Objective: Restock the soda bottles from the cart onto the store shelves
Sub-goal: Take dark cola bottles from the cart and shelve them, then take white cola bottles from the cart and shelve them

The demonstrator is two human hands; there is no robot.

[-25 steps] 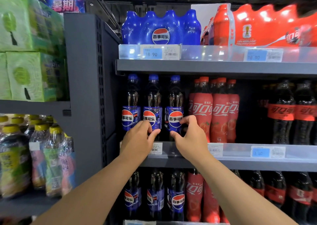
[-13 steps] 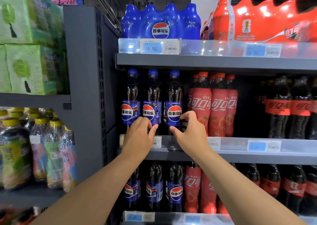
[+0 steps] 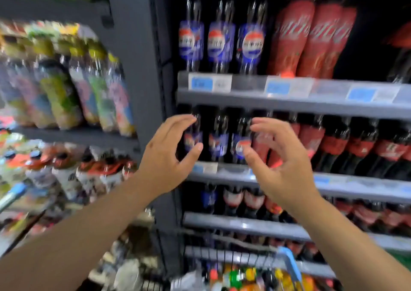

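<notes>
The left hand (image 3: 169, 157) and right hand (image 3: 282, 164) hover empty, fingers loosely curled, above the blue-handled wire cart (image 3: 287, 259) (right one nearer); its blurred colourful-capped plastic bottles (image 3: 233, 277) seem upright.

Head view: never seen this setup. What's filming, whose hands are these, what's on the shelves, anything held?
No machine here: one wide-angle camera worn on a person's head looks forward and down, so the arms are the wearer's own. Motion blurs the frame. The left hand and right hand hover with loosely curved fingers before a store shelf, holding nothing. Blue-label soda bottles stand beside red ones. A wire cart holding more drinks shows at the bottom.
</notes>
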